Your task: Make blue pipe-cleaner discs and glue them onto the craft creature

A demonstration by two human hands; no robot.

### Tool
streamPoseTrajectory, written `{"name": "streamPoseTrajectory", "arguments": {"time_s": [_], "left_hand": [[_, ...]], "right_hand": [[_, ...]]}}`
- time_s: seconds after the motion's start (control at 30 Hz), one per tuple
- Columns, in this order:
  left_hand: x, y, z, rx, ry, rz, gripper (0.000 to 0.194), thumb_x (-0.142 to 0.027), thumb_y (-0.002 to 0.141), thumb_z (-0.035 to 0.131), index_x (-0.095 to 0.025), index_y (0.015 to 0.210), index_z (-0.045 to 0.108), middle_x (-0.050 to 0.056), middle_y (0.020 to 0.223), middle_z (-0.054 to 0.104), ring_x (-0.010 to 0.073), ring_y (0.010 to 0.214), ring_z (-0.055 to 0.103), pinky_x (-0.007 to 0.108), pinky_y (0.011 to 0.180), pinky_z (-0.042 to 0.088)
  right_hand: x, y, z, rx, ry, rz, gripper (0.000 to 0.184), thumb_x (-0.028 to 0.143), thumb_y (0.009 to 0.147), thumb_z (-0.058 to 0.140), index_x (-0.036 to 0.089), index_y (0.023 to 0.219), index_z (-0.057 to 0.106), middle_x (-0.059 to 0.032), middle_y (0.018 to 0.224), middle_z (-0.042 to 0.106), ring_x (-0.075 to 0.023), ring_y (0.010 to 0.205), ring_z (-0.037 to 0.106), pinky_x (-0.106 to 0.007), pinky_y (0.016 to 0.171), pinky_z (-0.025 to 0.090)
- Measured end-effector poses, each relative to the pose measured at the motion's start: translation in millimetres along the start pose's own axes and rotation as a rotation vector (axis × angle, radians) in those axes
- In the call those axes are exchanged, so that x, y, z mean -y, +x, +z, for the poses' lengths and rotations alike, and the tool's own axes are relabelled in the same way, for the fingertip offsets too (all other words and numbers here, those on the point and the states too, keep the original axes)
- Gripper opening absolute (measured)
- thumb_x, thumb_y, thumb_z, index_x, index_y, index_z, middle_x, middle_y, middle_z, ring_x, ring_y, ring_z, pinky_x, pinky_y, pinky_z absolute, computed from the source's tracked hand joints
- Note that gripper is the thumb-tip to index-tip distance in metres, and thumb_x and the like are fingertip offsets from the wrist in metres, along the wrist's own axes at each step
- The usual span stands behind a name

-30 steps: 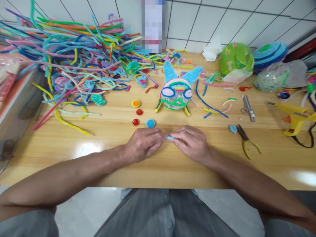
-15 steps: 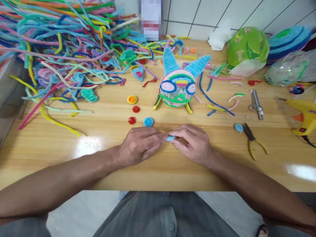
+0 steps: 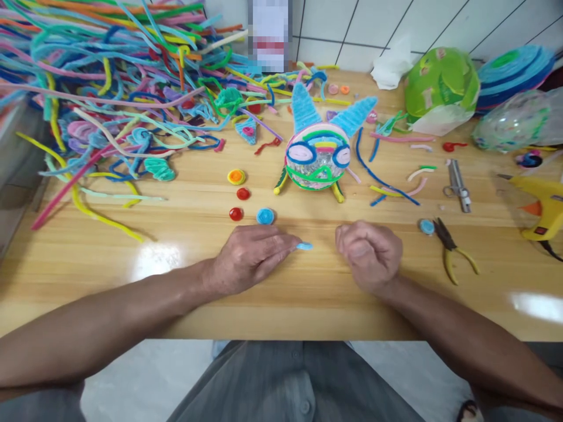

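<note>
My left hand pinches a small light-blue coiled pipe-cleaner disc between thumb and fingertips, just above the table. To the right, apart from the disc, my right hand is curled into a fist with nothing showing in it. Beyond my left hand lie another blue coiled disc, two red discs and a yellow-and-orange one. Behind the hands stands a round figure with blue pipe-cleaner ears, pink eyes ringed in blue and yellow-tipped legs.
Tangled pipe cleaners cover the back left. At right lie yellow-handled pliers, a small blue disc, a utility knife and a yellow glue gun. A green wrapped object stands against the tiled wall.
My right hand has let go of the blue disc, moved right and curled into a fist. My left hand keeps holding the disc in nearly the same place.
</note>
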State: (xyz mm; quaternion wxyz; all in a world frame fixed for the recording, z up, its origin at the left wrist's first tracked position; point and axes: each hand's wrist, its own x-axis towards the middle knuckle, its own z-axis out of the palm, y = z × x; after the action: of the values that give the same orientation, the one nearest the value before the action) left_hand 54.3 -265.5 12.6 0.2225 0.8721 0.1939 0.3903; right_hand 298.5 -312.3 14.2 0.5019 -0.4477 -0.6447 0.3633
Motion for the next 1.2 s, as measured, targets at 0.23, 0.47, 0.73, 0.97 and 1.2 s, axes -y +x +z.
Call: {"name": "streamPoseTrajectory", "arguments": {"time_s": [0.23,0.47,0.73,0.97,1.2], "left_hand": [[2,-3,1.5,0.032,-0.026,0.024,0.018,-0.011,0.101,0.061,-0.015,0.116,0.069,0.010,0.099,0.082,0.0163,0.082,0.078,0.024,0.071,0.060],[2,-2,1.9,0.032,-0.016,0.022,0.016,-0.010,0.100,0.061,-0.015,0.113,0.069,0.010,0.097,0.082,0.0157,0.080,0.078,0.023,0.070,0.059],[2,-1,3.8,-0.001,-0.007,-0.020,0.013,-0.013,0.100,0.064,-0.016,0.112,0.069,0.006,0.092,0.081,0.0130,0.076,0.075,0.020,0.069,0.058],[1,0,3.7,-0.013,0.011,-0.016,0.009,-0.015,0.100,0.065,-0.014,0.109,0.069,0.005,0.083,0.078,0.0120,0.069,0.071,0.020,0.062,0.054],[2,0,4.3,-0.014,0.014,-0.016,0.010,-0.014,0.099,0.067,-0.013,0.108,0.069,0.005,0.084,0.079,0.0118,0.070,0.071,0.019,0.063,0.054]], "right_hand": [[7,11,2,0.157,-0.162,0.123,0.028,0.044,0.103,0.060,0.023,0.113,0.075,0.0066,0.057,0.055,-0.0104,0.049,0.047,-0.027,0.051,0.037],[4,19,5,0.205,-0.280,-0.011,0.015,0.028,0.101,0.063,0.020,0.094,0.074,0.0006,0.077,0.073,-0.0110,0.063,0.062,-0.025,0.060,0.046],[3,18,2,0.189,-0.282,-0.234,0.014,0.033,0.098,0.068,0.021,0.104,0.069,-0.0063,0.095,0.071,-0.0151,0.074,0.065,-0.030,0.066,0.054],[5,16,7,0.202,-0.348,-0.326,0.023,0.032,0.093,0.076,0.021,0.111,0.067,-0.0082,0.100,0.072,-0.0177,0.081,0.068,-0.032,0.066,0.058],[5,15,11,0.200,-0.380,-0.367,0.018,0.021,0.093,0.074,0.019,0.108,0.065,-0.0086,0.097,0.073,-0.0169,0.084,0.071,-0.028,0.068,0.060]]}}
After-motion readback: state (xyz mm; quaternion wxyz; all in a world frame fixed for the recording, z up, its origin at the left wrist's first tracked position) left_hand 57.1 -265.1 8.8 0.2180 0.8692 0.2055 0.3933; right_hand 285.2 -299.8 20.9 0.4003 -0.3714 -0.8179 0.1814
